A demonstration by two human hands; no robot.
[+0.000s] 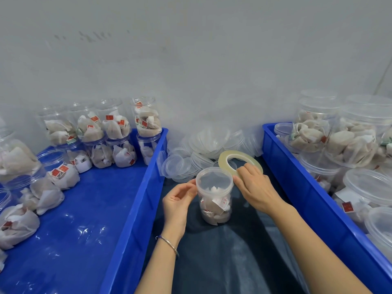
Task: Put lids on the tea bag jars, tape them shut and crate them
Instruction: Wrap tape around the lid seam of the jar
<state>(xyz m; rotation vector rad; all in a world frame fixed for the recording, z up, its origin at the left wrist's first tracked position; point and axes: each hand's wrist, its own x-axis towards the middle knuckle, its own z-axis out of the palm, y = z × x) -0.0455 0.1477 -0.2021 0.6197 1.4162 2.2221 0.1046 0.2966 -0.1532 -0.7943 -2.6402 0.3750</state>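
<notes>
Clear plastic jar (214, 196), lidded, upright on dark cloth (222, 251) between two blue crates (135, 198), one at nine o'clock, one at three. Left hand (178, 200), fingers curled, pinching at lid edge, probably a tape end. Right hand (254, 187) gripping one tape roll (239, 161) at jar's one o'clock. Risk: slack tape wrinkling or missing the seam; jar tipping under sideways pull. Loose lids (186, 164) heaped at twelve o'clock, too overlapped for counting.

I can read no text anywhere. The red tags (94, 118) on my tea bags are too blurred.
</notes>
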